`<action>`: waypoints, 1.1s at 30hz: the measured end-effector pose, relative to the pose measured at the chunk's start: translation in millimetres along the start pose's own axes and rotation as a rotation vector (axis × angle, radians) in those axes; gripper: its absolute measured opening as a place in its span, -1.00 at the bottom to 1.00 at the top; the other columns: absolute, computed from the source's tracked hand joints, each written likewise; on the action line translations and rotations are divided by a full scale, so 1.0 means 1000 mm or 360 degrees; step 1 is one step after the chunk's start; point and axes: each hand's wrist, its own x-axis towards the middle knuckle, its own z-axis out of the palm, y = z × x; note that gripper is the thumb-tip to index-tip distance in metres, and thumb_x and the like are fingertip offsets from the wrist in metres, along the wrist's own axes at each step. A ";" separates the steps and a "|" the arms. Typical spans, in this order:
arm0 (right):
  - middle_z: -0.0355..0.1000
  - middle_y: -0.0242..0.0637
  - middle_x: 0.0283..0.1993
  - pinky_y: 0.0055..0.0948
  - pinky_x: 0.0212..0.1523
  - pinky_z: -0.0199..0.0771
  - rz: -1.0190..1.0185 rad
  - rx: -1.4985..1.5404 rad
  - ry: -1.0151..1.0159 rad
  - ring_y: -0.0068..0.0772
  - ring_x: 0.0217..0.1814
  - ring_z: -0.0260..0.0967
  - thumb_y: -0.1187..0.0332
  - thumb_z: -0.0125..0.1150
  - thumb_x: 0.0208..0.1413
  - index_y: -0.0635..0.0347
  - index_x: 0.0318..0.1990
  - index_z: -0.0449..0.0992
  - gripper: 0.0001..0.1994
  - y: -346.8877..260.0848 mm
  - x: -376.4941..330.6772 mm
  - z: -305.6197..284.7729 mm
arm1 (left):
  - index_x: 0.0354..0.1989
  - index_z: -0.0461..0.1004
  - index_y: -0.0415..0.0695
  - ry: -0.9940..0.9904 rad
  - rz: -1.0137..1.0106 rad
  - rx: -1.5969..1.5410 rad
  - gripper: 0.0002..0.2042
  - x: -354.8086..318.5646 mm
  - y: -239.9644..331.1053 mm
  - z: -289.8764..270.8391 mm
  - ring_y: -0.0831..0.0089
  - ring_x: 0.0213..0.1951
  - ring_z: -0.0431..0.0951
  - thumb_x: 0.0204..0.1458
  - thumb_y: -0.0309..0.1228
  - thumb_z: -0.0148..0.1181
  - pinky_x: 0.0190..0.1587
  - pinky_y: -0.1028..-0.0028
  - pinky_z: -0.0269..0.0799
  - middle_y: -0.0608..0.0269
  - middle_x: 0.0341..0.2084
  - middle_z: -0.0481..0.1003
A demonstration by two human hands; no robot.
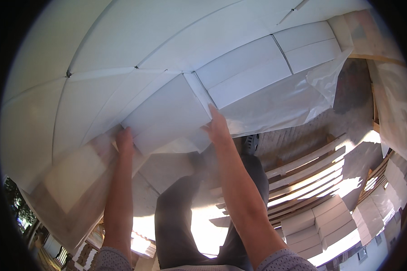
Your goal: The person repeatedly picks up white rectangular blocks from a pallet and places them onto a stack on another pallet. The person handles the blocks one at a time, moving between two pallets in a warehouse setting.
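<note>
A white rectangular block juts out a little from a tall stack of white blocks that fills the upper part of the view. My left hand presses against the block's lower left edge. My right hand grips its right end, fingers on the side face. Both forearms reach up from the lower edge. Clear plastic wrap hangs loose off the stack to the right of my right hand.
A wooden pallet lies on the ground at the right, with several white blocks laid beside it. More wrapped stacks stand at the far right. My dark trousers and a shoe show below the block.
</note>
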 end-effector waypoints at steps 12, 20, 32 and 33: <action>0.33 -0.14 0.13 -0.06 0.05 0.38 -0.0243 -0.0451 0.0034 -0.13 0.15 0.32 -0.03 0.00 0.19 0.26 0.21 0.26 -0.40 -0.002 0.005 0.003 | 0.17 0.24 -0.34 0.0278 0.0275 0.0070 -0.46 -0.021 -0.007 0.040 0.02 0.08 0.42 0.08 -0.25 0.13 0.12 0.28 0.30 -0.14 -0.01 0.44; 0.25 0.04 0.24 -0.18 0.11 0.40 0.0147 -0.0194 0.0573 -0.05 0.19 0.32 0.00 0.00 0.21 0.42 0.23 0.15 -0.35 -0.014 -0.082 -0.055 | 0.20 0.18 -0.33 0.0213 0.1135 -0.0067 -0.51 -0.221 0.123 -0.049 0.01 0.30 0.13 0.12 -0.42 0.08 0.30 0.21 0.09 -0.12 0.27 0.12; 0.48 -0.21 -0.27 -0.33 -0.33 0.48 0.0006 -0.1031 0.0503 -0.34 -0.33 0.48 0.11 0.10 0.15 0.23 -0.15 0.45 -0.66 0.011 -0.323 -0.217 | 0.25 0.18 -0.22 0.0911 0.1487 0.0406 -0.50 -0.262 0.386 -0.267 0.07 0.33 0.07 0.20 -0.19 -0.10 0.29 0.04 0.02 -0.03 0.29 0.12; 0.47 -0.23 -0.30 -0.33 -0.35 0.48 -0.0088 -0.0953 0.0469 -0.35 -0.35 0.47 0.12 0.10 0.14 0.22 -0.18 0.46 -0.68 0.015 -0.334 -0.222 | 0.26 0.16 -0.20 0.0969 0.1582 0.0425 -0.49 -0.259 0.388 -0.263 0.08 0.34 0.06 0.20 -0.17 -0.12 0.29 0.03 -0.01 -0.04 0.29 0.11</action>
